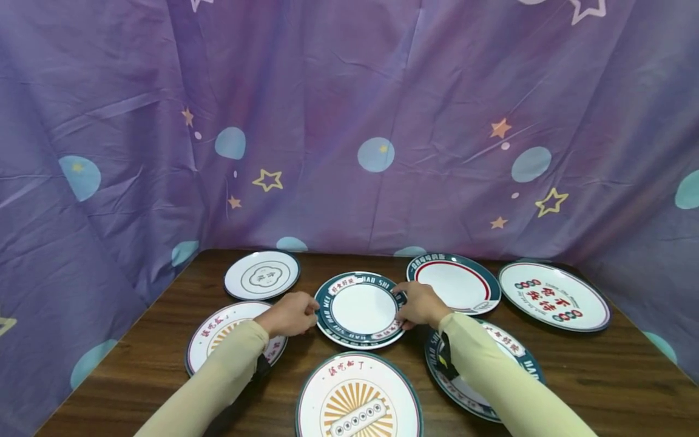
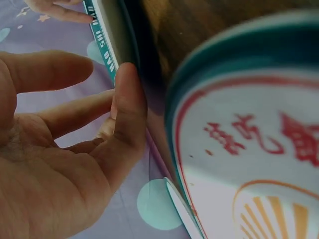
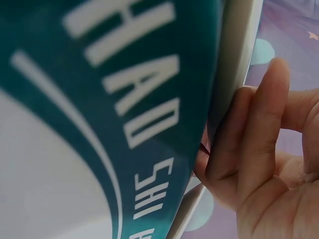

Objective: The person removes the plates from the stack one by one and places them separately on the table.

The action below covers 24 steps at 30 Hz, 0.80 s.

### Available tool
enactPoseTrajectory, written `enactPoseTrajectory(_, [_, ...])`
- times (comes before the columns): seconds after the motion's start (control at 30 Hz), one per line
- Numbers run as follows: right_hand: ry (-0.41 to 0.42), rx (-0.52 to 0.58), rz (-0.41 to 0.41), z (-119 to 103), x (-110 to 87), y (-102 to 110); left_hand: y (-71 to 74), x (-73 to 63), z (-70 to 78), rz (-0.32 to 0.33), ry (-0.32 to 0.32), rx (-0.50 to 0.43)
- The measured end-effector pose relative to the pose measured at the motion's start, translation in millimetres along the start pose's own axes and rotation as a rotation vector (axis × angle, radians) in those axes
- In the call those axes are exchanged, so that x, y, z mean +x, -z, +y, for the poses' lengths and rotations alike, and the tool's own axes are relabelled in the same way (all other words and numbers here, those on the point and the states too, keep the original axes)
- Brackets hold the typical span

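Note:
A round white plate [image 1: 363,309] with a green lettered rim lies mid-table between both hands. My left hand [image 1: 293,312] is at its left rim, and in the left wrist view a fingertip meets the lettered edge [image 2: 103,42] while the thumb stands apart. My right hand [image 1: 420,302] is at the opposite rim, fingers spread along it. Under the right forearm lies another green-rimmed plate [image 1: 513,346], whose lettering [image 3: 144,94] fills much of the right wrist view. Under the left forearm is a white plate [image 1: 224,321] with an orange ray pattern and red writing.
A similar ray-patterned plate [image 1: 357,394] lies at the front. Along the back are a small white plate [image 1: 262,276], a plate with a red ring [image 1: 453,282] and a large plate with red writing [image 1: 554,297]. Purple cloth [image 1: 327,200] hangs behind the wooden table [image 1: 147,364].

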State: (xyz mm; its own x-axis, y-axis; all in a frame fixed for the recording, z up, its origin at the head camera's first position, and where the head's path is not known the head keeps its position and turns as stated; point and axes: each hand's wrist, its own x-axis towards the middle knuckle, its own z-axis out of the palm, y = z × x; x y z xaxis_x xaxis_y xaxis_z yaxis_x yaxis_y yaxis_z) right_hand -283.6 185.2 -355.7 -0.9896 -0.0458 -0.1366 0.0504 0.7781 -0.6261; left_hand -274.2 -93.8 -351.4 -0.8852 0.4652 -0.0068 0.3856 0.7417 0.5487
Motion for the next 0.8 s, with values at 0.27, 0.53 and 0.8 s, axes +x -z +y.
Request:
enactPoseTrajectory(0.27, [0.025,-0.027,0.012,3,1.5,3,3.4,6.3,5.0,-0.003,-0.044,0.146])
enactPoseTrajectory(0.53, [0.038,-0.014,0.023,10,2.3,5,2.3,10.2,12.0,-0.011,-0.043,0.115])
enactPoseTrajectory(0.8, [0.069,0.077,0.065,20,0.7,14,2.6,10.8,15.6,-0.083,0.001,0.144])
